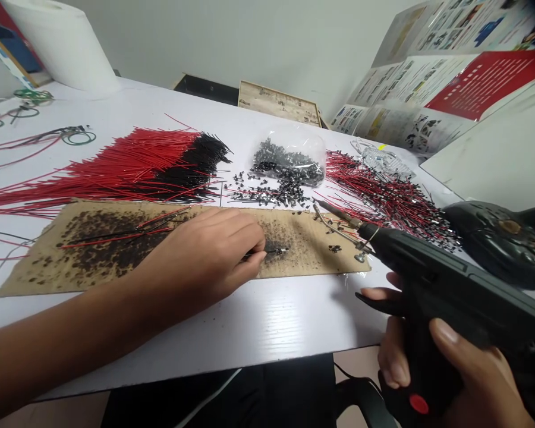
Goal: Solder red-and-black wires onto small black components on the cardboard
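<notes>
Left hand: your left hand [200, 255] rests over the scorched cardboard [312, 252], reaching in from the lower left.
Left grip: your fingertips [259, 248] are pinched closed on a thin black wire [274, 252]; its tip lies on the sooty patch, right by your fingers.
Right hand: your right hand [477, 380] is at the lower right, off the tabletop's edge, wrapped around the handle of a black soldering gun [446, 285].
Right grip: closed around the handle, with your thumb on its side and your fingers curled behind the trigger guard.
Gun tip: the metal tip [334, 213] points left, above the cardboard's far edge and well apart from the wire in your left hand.
Tabletop: white [258, 321], carrying the cardboard, a fan of loose red and black wires [125, 172], and a heap of red-and-black wires with metal terminals [383, 199].
Terminals: a transparent plastic bag of small dark terminals [289, 160] lies beyond the cardboard, with loose terminals [267, 193] spilled just in front of it.
Right side: a dark plastic case [499, 244] sits just beyond the gun.
</notes>
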A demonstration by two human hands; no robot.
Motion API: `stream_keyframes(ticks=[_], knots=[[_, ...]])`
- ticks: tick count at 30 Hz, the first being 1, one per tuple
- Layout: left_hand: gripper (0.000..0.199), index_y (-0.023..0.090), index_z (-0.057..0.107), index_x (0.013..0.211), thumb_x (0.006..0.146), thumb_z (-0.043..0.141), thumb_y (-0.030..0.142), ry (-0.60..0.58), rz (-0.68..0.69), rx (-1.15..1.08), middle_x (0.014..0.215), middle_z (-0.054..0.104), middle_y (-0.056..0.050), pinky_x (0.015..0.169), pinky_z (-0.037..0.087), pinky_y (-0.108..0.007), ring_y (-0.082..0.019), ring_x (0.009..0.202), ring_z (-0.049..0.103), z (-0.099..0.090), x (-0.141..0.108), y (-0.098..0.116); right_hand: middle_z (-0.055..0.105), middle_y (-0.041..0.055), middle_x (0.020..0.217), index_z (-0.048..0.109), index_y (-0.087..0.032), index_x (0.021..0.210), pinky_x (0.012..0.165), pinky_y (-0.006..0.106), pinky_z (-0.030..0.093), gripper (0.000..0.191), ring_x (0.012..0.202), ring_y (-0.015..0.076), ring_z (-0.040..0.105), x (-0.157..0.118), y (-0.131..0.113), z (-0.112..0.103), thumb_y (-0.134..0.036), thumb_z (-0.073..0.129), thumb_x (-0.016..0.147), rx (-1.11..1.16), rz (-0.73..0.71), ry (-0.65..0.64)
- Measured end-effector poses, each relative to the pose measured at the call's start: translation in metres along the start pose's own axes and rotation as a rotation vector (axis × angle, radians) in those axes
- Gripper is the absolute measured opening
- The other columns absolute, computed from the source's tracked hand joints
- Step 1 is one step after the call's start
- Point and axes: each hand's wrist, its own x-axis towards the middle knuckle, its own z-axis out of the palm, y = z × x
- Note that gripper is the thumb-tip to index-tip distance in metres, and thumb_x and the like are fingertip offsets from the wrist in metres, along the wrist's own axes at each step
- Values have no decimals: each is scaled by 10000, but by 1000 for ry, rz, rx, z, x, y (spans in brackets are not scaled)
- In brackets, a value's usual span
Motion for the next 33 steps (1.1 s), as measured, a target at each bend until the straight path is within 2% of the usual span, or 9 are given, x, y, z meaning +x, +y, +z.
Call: stream_keyframes(ticks=[2, 4, 5, 7, 10, 13, 18, 23, 33], knots=[[188, 204, 631, 898, 1070, 565, 164, -4, 0, 10, 875, 654, -15, 812, 407, -393, -218, 848, 575, 0, 0, 0, 878, 75, 1106, 827, -293, 1312, 382, 264, 399, 577, 446, 104, 531, 5, -1, 5, -578, 954, 826, 61, -39, 6], [191, 205, 629, 896, 1070, 561, 163, -6, 1, 12, 875, 655, -16, 811, 408, -395, -218, 846, 574, 1, -1, -1, 869, 91, 1296, 867, -296, 1258, 396, 268, 449, 480, 464, 88, 548, 10, -3, 10, -539, 939, 850, 83, -65, 0], [194, 206, 625, 890, 1069, 562, 164, -5, 4, 11, 874, 655, -15, 808, 408, -396, -218, 841, 573, 1, -1, -1, 873, 98, 1251, 880, -277, 1215, 405, 264, 449, 447, 476, 88, 549, 12, -4, 13, -542, 926, 857, 78, -70, -7], [194, 205, 629, 892, 1072, 565, 172, 3, 10, 15, 877, 657, -15, 805, 411, -400, -218, 842, 579, 2, -1, -1, 828, 87, 884, 888, -230, 1082, 416, 257, 414, 415, 485, 111, 532, 18, -4, 17, -584, 890, 866, 50, -71, -33], [206, 198, 652, 907, 1092, 560, 191, 14, 16, 25, 874, 660, -15, 796, 417, -407, -220, 840, 595, 2, -1, -1, 540, 3, 518, 819, -214, 913, 410, 253, 339, 388, 459, 143, 486, 30, -2, 20, -602, 835, 893, 29, -102, -71], [230, 190, 670, 918, 1108, 541, 198, 19, 20, 23, 881, 668, -17, 794, 429, -409, -218, 840, 612, 1, -2, -1, 513, -19, 509, 818, -201, 960, 395, 254, 363, 363, 430, 151, 488, 46, 3, 19, -559, 838, 905, 63, -187, -121], [271, 187, 680, 938, 1146, 512, 229, 9, 41, 26, 905, 692, -29, 812, 440, -402, -219, 866, 636, 0, -3, -2, 687, 70, 650, 924, -129, 1056, 404, 255, 419, 430, 424, 121, 485, 61, 6, 14, -528, 786, 975, 61, -254, -231], [252, 187, 689, 946, 1147, 541, 227, 31, 89, 18, 976, 725, -41, 836, 459, -405, -227, 922, 675, 1, -4, -4, 539, -6, 498, 911, -174, 1051, 403, 240, 441, 364, 402, 147, 503, 59, 9, 14, -513, 828, 946, 128, -232, -225], [296, 176, 756, 1008, 1176, 521, 240, 53, 170, 23, 1019, 745, -63, 856, 511, -407, -234, 943, 698, -4, -6, -3, 526, 7, 470, 915, -194, 972, 393, 235, 391, 369, 389, 147, 504, 58, 6, 13, -548, 813, 951, 106, -189, -238]])
